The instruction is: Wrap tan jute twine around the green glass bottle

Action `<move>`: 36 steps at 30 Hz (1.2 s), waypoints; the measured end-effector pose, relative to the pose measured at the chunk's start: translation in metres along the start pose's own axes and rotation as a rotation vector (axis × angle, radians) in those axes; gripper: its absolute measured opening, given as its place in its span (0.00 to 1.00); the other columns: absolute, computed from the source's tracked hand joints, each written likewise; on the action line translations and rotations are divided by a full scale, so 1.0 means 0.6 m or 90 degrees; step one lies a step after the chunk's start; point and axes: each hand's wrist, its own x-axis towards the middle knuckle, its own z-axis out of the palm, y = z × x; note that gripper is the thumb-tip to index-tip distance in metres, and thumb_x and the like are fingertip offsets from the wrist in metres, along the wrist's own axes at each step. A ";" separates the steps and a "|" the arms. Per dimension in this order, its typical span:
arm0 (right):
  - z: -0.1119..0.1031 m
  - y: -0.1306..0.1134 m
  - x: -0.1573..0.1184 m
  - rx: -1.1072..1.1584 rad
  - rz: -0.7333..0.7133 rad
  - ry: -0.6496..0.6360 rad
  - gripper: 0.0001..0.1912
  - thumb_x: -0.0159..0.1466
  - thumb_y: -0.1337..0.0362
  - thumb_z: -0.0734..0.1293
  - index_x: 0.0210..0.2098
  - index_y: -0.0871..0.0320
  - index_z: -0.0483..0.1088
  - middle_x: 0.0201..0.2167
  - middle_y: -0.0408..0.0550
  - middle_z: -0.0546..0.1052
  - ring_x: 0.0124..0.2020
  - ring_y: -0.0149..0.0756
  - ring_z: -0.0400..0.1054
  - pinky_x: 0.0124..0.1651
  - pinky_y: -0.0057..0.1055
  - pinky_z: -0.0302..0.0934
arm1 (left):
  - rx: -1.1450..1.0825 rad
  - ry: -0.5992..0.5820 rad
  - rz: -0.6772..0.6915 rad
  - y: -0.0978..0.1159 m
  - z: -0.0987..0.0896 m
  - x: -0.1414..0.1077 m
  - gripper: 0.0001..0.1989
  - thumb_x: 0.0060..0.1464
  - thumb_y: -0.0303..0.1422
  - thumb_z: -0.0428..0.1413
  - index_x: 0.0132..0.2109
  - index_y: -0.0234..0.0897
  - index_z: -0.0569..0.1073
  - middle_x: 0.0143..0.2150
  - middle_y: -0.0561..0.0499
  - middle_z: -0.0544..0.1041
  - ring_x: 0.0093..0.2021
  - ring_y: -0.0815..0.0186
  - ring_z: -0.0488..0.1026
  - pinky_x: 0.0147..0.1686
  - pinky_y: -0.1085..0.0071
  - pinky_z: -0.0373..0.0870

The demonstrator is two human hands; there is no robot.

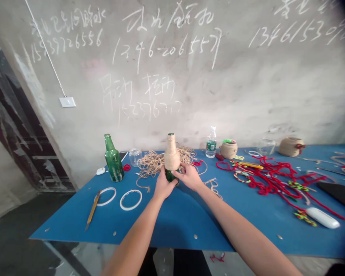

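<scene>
A green bottle [171,155], its neck and upper body wrapped in tan twine, stands upright in the middle of the blue table. My left hand [163,186] is closed around the bare green lower part from the left. On the right side, my right hand [189,176] has its fingers bent against the bottle near the lower edge of the twine. Behind the bottle lies a loose heap of twine [151,163], partly hidden by it. A second green bottle [114,161], unwrapped, stands to the left.
On the blue table [178,226] lie a yellow knife [93,209] and two white rings [130,200] at left. Red cords [270,176], a water bottle [211,143], twine-covered jars [228,148], a black phone [337,193] and a white device [322,217] are at right.
</scene>
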 end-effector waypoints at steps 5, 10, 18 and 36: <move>0.001 0.000 0.001 -0.007 -0.003 0.001 0.16 0.59 0.52 0.69 0.36 0.59 0.73 0.16 0.36 0.60 0.19 0.29 0.54 0.24 0.27 0.45 | -0.003 -0.003 0.011 0.001 0.000 0.000 0.32 0.47 0.30 0.64 0.59 0.39 0.63 0.52 0.43 0.76 0.53 0.52 0.74 0.52 0.58 0.68; 0.001 0.001 0.002 -0.017 -0.005 -0.002 0.16 0.59 0.52 0.68 0.36 0.59 0.73 0.17 0.37 0.62 0.19 0.29 0.55 0.24 0.27 0.46 | -0.001 -0.012 0.013 -0.001 -0.001 0.000 0.32 0.48 0.32 0.64 0.59 0.38 0.62 0.52 0.43 0.76 0.52 0.53 0.74 0.51 0.60 0.68; -0.004 0.004 0.005 -0.019 0.001 -0.013 0.22 0.58 0.46 0.69 0.38 0.60 0.74 0.16 0.36 0.61 0.19 0.29 0.54 0.23 0.27 0.45 | -0.047 -0.007 -0.017 0.000 -0.005 0.004 0.19 0.60 0.35 0.51 0.58 0.39 0.66 0.55 0.44 0.75 0.54 0.55 0.73 0.53 0.61 0.67; -0.006 0.001 0.005 -0.010 -0.002 -0.018 0.20 0.59 0.47 0.68 0.35 0.60 0.72 0.16 0.36 0.61 0.19 0.29 0.54 0.23 0.27 0.45 | -0.110 -0.025 -0.026 -0.002 -0.012 0.011 0.20 0.63 0.37 0.47 0.59 0.38 0.68 0.60 0.45 0.72 0.62 0.56 0.67 0.59 0.63 0.64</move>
